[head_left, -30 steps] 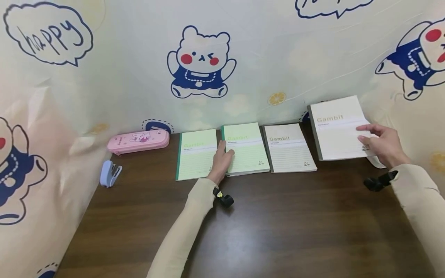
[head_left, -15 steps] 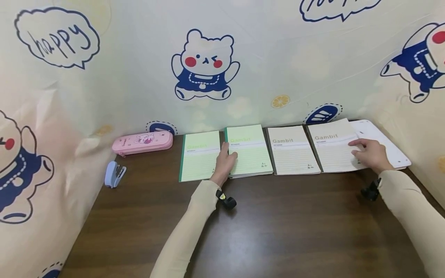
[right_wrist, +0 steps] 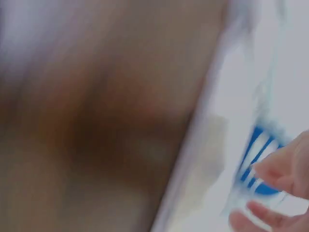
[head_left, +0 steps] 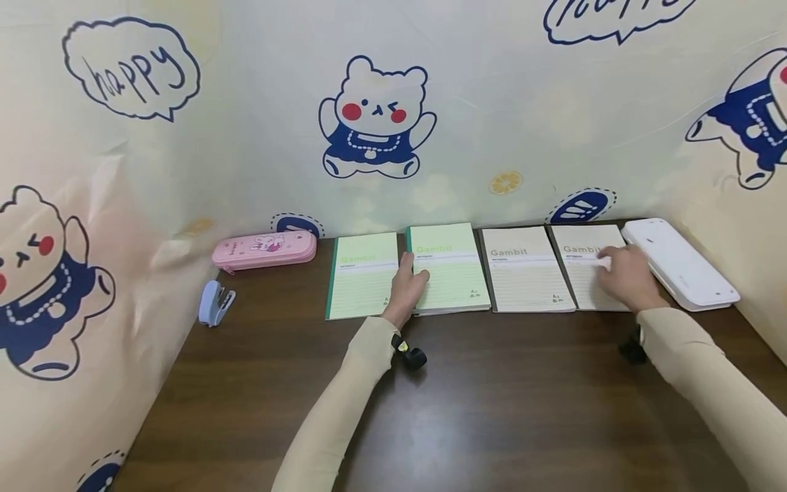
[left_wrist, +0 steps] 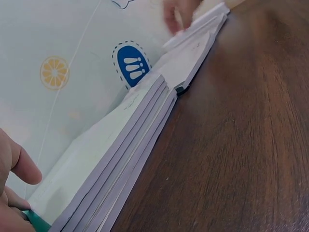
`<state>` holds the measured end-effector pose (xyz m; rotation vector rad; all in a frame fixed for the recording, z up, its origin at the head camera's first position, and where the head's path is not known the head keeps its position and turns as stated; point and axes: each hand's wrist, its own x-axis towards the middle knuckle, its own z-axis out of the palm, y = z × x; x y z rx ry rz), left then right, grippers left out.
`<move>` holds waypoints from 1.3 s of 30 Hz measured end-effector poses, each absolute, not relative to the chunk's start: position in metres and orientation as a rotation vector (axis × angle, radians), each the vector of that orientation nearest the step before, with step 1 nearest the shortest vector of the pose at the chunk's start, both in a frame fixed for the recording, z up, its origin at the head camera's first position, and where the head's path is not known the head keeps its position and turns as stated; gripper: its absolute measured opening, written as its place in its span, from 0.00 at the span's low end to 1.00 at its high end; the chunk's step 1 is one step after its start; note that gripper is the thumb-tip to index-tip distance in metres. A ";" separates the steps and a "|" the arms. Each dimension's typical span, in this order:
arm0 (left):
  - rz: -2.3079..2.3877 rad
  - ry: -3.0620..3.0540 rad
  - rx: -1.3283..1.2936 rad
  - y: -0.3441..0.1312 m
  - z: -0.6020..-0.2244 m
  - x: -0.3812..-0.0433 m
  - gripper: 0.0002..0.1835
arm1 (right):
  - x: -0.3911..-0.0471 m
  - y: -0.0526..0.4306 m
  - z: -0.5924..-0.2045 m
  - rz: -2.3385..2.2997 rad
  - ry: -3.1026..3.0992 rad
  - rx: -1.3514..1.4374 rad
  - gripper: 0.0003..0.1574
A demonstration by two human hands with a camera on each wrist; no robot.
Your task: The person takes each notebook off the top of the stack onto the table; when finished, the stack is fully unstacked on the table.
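Two pale green notebooks with green spines, the left one (head_left: 363, 277) and the thicker right one (head_left: 451, 270), lie side by side at the back of the table. To their right are two whitish notebooks with dark spines, one nearer the middle (head_left: 529, 273) and one farther right (head_left: 587, 280). My left hand (head_left: 407, 290) touches the spine of the thicker green notebook; in the left wrist view its thumb (left_wrist: 26, 166) stands apart from the cover. Over the far-right notebook is my right hand (head_left: 630, 277), fingers loosely bent and holding nothing, though its wrist view is blurred.
A white flat case (head_left: 682, 263) lies right of the notebooks. At the left are a pink pencil case (head_left: 264, 251) and a light blue stapler (head_left: 215, 304). A printed cloth (head_left: 467, 137) stands behind the brown table (head_left: 492, 403).
My right hand has lowered the whitish notebook flat beside the other one, let go of it and shifted left over it. The left hand keeps its place at the green notebook.
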<state>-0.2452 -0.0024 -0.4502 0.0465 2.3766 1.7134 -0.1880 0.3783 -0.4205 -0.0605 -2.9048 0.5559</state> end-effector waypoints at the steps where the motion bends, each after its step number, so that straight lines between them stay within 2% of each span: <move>1: 1.712 2.370 0.050 -0.002 -0.451 -0.245 0.37 | -0.190 0.364 -0.417 0.658 -2.877 -0.014 0.19; 7: 1.723 2.367 0.062 -0.004 -0.453 -0.244 0.34 | -0.202 0.262 -0.411 1.231 -2.879 0.182 0.28; 13: 1.713 2.397 0.066 0.003 -0.452 -0.247 0.34 | -0.212 0.203 -0.438 1.128 -2.948 0.230 0.32; 19: 1.689 2.426 0.072 0.005 -0.452 -0.247 0.35 | -0.211 0.190 -0.447 1.094 -2.959 0.145 0.35; 33: 1.667 2.477 0.058 -0.001 -0.447 -0.245 0.33 | -0.212 0.186 -0.450 1.120 -2.971 0.214 0.36; 39: 1.653 2.539 0.152 0.000 -0.435 -0.247 0.33 | -0.213 0.187 -0.448 1.128 -2.968 0.218 0.36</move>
